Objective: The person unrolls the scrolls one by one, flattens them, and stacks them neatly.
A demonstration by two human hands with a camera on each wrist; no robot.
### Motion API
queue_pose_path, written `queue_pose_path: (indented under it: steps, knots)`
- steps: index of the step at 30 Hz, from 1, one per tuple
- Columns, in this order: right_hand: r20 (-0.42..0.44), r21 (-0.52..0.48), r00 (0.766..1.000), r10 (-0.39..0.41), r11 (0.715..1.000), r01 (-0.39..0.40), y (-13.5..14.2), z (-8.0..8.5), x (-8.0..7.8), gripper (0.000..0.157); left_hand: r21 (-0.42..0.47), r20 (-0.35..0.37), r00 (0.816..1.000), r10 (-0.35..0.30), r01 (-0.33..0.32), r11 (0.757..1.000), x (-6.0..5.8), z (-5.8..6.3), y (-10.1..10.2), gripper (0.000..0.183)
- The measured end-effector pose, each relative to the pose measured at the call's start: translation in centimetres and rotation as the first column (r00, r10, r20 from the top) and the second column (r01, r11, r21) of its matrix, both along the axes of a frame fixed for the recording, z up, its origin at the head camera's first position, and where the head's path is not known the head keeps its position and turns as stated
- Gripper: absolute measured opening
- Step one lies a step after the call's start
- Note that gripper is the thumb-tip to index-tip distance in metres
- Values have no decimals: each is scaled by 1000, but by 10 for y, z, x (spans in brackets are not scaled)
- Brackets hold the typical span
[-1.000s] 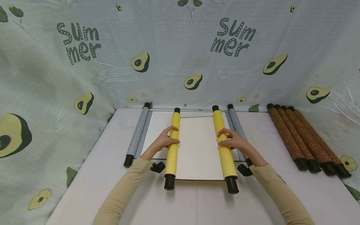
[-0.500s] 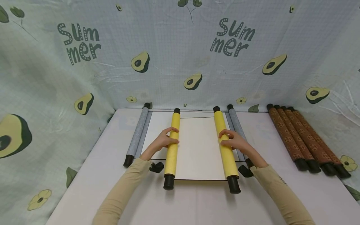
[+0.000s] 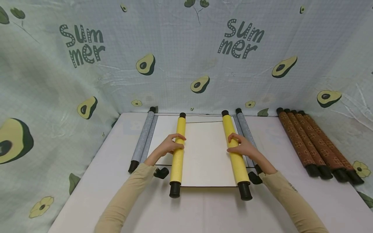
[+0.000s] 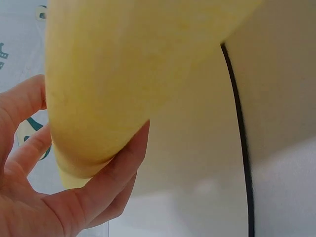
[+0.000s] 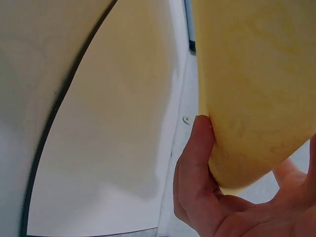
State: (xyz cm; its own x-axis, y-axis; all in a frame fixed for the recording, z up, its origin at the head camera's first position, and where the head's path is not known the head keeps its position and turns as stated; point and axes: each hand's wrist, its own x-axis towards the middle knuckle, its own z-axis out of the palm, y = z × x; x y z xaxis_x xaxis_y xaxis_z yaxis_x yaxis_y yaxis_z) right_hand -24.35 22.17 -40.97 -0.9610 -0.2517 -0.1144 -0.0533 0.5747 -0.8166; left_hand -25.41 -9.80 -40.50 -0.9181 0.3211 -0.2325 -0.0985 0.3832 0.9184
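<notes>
Two hands [image 3: 166,146], two yellow rollers [image 3: 177,158], two grey rollers [image 3: 143,137], four brown rollers [image 3: 295,139], two sleeves [image 3: 128,197].

Left hand [image 3: 168,146]'s got one yellow roll [image 3: 177,165], right hand [image 3: 245,149] the other yellow roll [image 3: 239,166], both black-capped, with a plain off-white sheet [image 3: 207,155] open between them.

Both sleeved arms [image 3: 126,198] extended forward, fingers [image 4: 112,178] curled
</notes>
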Motion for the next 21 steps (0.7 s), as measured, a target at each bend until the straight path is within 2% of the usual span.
queue_pose_path:
  steps: [14,21]
  knots:
    - [30,-6,1000,1,1000,-1,8,1,2,30,-24,18,1000,2,-1,1000,-3,-6,-2,29]
    - [23,-22,1000,18,1000,-17,8,4,4,35,-50,-22,1000,9,-10,999,-2,-4,-1,32]
